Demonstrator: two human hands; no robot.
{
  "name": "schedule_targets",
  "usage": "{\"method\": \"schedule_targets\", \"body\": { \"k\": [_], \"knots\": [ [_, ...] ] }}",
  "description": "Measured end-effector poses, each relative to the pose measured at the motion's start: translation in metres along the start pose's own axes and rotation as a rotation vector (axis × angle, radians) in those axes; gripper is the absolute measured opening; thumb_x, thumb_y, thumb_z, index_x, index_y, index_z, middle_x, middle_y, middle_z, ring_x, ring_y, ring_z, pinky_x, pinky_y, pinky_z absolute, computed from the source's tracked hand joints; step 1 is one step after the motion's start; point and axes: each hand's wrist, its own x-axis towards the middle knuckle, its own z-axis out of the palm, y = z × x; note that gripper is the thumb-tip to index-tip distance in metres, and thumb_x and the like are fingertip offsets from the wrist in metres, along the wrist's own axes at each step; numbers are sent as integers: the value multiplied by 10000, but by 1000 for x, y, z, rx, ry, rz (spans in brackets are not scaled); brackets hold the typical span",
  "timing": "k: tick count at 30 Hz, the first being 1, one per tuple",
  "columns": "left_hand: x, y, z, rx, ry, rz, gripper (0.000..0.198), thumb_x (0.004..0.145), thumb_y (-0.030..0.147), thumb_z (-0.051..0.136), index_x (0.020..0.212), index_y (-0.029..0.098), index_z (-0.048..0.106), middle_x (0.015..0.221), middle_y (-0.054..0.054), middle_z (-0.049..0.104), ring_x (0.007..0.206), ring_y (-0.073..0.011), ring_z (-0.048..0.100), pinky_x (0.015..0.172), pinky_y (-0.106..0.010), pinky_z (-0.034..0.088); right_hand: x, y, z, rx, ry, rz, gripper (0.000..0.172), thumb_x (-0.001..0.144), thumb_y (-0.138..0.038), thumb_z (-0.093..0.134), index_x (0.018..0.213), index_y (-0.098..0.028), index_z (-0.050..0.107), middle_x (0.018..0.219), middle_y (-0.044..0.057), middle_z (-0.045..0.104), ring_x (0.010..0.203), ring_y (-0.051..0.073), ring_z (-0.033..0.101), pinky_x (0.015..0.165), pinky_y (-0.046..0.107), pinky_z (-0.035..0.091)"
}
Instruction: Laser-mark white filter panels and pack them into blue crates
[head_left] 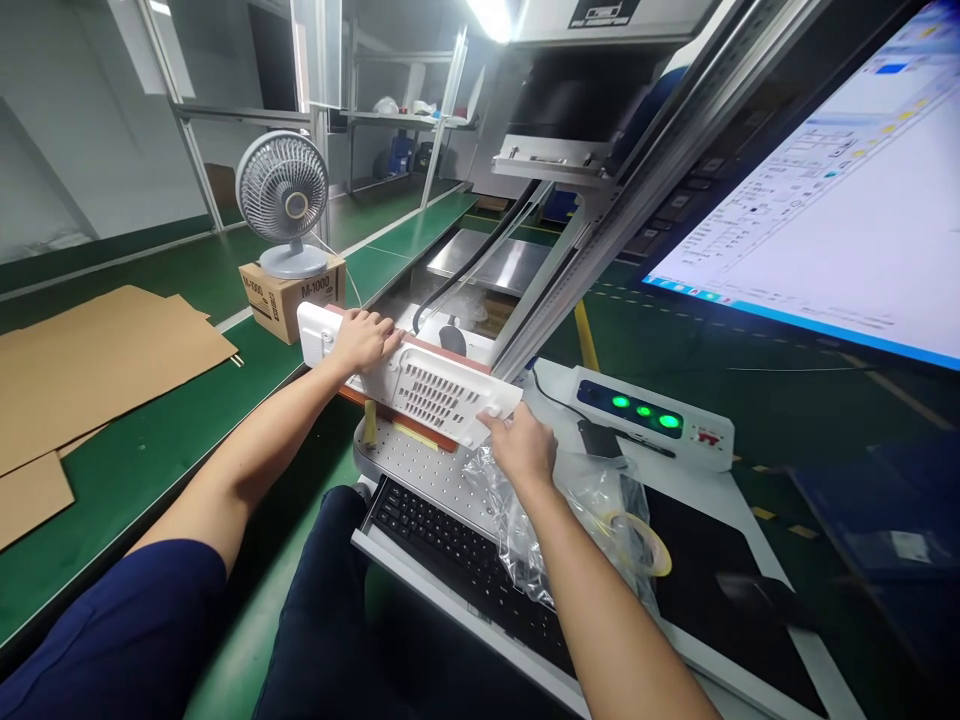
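Note:
A long white plastic panel (390,385) with a grid of slots stands on its long side over a perforated metal plate (420,470). Over its top edge, toward the left end, my left hand (366,340) is curled with the fingers closed on it. My right hand (521,440) grips the panel's right end, thumb against the slotted face. Behind and below the panel show parts of a reddish-brown block (435,437). Crumpled clear plastic bags (577,500) lie just below my right hand, with a yellow tape roll (645,545) among them.
A keyboard (450,545) sits on a tray near my legs, with a mouse (765,598) to the right. A control box (652,415) shows green lit buttons. A slanted metal post (555,290) and a monitor (847,190) rise at right. A fan (283,190) stands on a carton (289,300) at left.

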Motion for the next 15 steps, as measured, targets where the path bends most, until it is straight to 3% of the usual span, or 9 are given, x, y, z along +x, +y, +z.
{"method": "schedule_targets", "body": {
  "k": [7, 15],
  "knots": [
    [-1, 0, 0, -22, 6, -7, 575, 1148, 547, 307, 1130, 208, 772, 1072, -152, 758, 1058, -325, 665, 1121, -526, 357, 7, 9, 6, -25, -16, -58, 408, 1067, -509, 624, 1292, -178, 707, 1241, 166, 790, 1135, 339, 729, 903, 382, 515],
    [-1, -1, 4, -21, 13, -7, 590, 1150, 552, 299, 1156, 217, 784, 1089, -148, 763, 1071, -324, 675, 1138, -527, 358, 11, 23, 40, -95, -136, -12, 329, 1025, -423, 687, 1211, -176, 802, 1097, 195, 801, 1042, 336, 769, 918, 405, 567]
  ]
}}
